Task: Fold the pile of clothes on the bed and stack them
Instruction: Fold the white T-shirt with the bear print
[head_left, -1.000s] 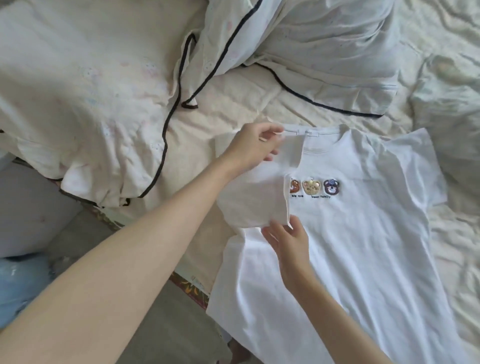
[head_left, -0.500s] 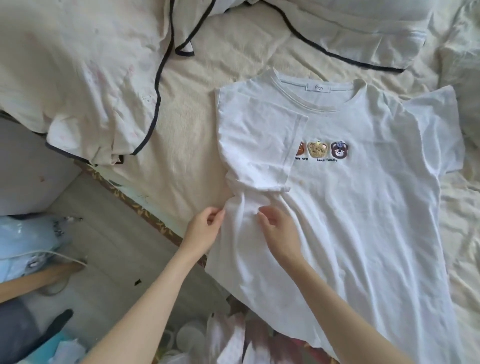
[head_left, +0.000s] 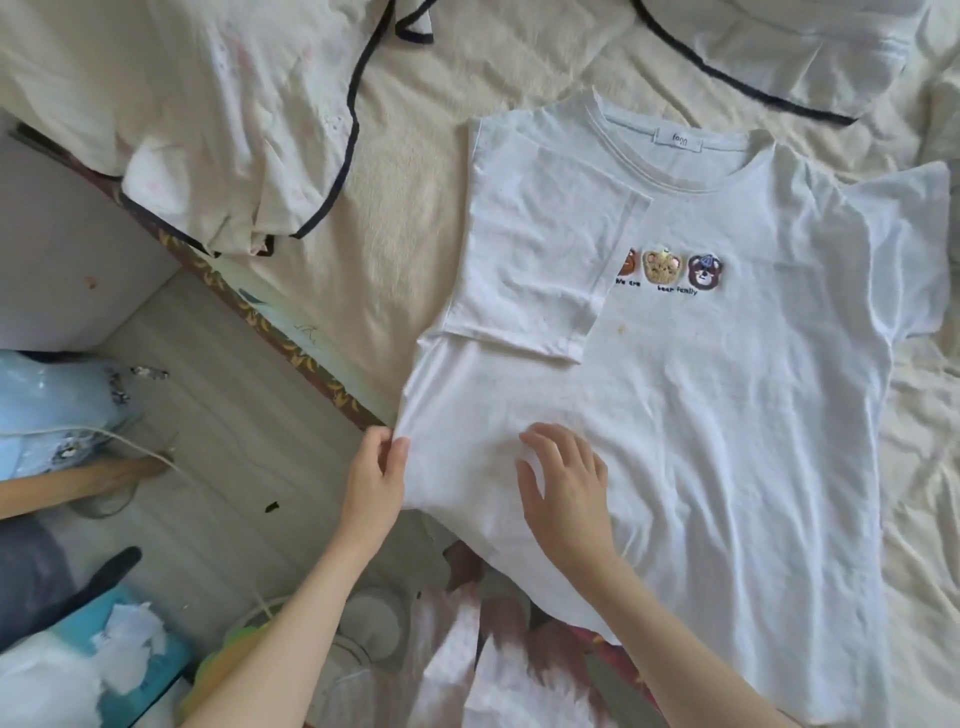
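A white T-shirt with three bear faces on the chest lies flat on the cream bed, collar away from me. Its left sleeve is folded in over the chest; the right sleeve is spread out. My left hand pinches the shirt's left side edge near the bed's edge. A little to the right, my right hand rests on the shirt's lower body with fingers spread.
Two cream pillows with dark piping, one at the upper left and the other at the top right. Left of the bed is wooden floor with a light blue bag, tissues and other clutter.
Both hands left the folded sleeve and moved down the shirt's left side. My left hand now pinches the side edge lower down, and the view has tilted down.
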